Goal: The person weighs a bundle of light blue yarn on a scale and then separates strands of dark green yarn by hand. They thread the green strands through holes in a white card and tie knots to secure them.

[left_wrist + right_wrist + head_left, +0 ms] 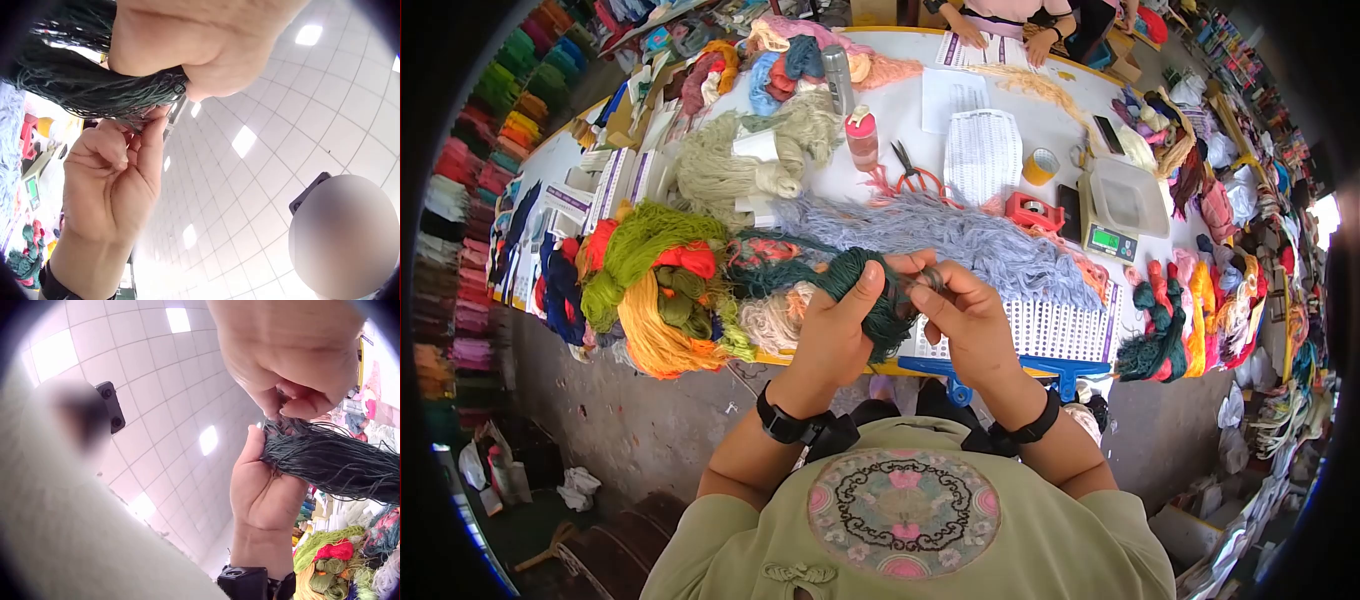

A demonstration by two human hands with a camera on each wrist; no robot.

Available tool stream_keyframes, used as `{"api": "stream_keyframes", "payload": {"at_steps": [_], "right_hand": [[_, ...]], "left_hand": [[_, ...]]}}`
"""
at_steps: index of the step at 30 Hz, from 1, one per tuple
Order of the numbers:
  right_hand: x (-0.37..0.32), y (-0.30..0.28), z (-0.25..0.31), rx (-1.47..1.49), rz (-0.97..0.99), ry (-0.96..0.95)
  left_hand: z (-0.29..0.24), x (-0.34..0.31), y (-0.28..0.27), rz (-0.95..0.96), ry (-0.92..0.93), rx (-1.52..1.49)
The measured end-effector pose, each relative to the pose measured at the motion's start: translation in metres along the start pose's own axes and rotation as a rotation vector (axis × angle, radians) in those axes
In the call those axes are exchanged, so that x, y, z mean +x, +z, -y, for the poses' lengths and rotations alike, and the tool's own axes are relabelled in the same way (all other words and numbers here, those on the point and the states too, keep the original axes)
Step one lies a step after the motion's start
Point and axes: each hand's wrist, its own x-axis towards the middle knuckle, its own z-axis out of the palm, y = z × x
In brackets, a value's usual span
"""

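A skein of dark green thread (855,272) hangs over the front of the table, held up before the person's chest. My left hand (837,330) grips it near one end, thumb up along its side. In the right wrist view, its strands (340,459) fan away from the left palm. The right hand (972,330) pinches some strands at the skein's end between thumb and fingers, close beside the left fingertips. From the left wrist view, the right hand (112,181) shows curled fingers right at the strands; their tips are partly hidden.
A heap of grey-blue yarn (960,240) lies behind the hands. Olive and orange skeins (650,270) pile up at left. Red-handled scissors (915,175), a pink bottle (861,138), a scale (1112,240) and a blue clipboard clip (1000,367) are on the table. Another person's hands (1040,45) rest across it.
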Motion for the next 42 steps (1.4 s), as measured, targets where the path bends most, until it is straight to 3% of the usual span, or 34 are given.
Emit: {"api": "stream_keyframes", "payload": {"at_steps": [2, 5, 9, 11, 14, 16, 21, 26, 30, 32, 35, 42], "right_hand": [[0.001, 0.01, 0.009, 0.231, -0.083, 0.015], [0.005, 0.007, 0.002, 0.409, -0.059, 0.037], [0.009, 0.007, -0.002, 0.34, -0.041, 0.049], [0.011, 0.015, 0.003, 0.088, -0.09, 0.05], [0.016, 0.013, -0.008, -0.037, -0.014, -0.012], [0.016, 0.014, -0.011, -0.007, -0.038, -0.013], [0.017, 0.017, -0.009, 0.057, -0.053, -0.015], [0.017, 0.017, -0.005, 0.344, -0.066, 0.042], [0.02, 0.015, -0.014, 0.261, -0.087, 0.064], [0.021, 0.02, -0.012, 0.008, -0.063, 0.005], [0.02, 0.02, -0.015, 0.025, -0.069, 0.005], [0.015, 0.019, -0.011, 0.159, -0.065, 0.038]], "left_hand": [[-0.001, -0.001, -0.008, -0.047, -0.027, -0.005], [-0.003, -0.001, -0.015, -0.064, -0.045, -0.039], [-0.005, -0.002, -0.013, -0.029, -0.047, -0.034], [-0.001, 0.0, -0.017, -0.006, -0.048, -0.044], [0.002, 0.002, -0.017, 0.014, -0.02, 0.04], [0.002, 0.003, -0.017, 0.01, 0.013, 0.132], [-0.001, 0.006, -0.02, -0.042, -0.01, -0.043], [-0.003, 0.004, -0.023, -0.115, -0.009, -0.027], [-0.006, 0.004, -0.019, -0.084, -0.039, -0.068], [-0.003, 0.004, -0.022, -0.077, -0.06, -0.043], [0.003, 0.003, -0.027, -0.043, -0.035, 0.07], [0.003, 0.003, -0.021, -0.085, 0.007, -0.077]]}}
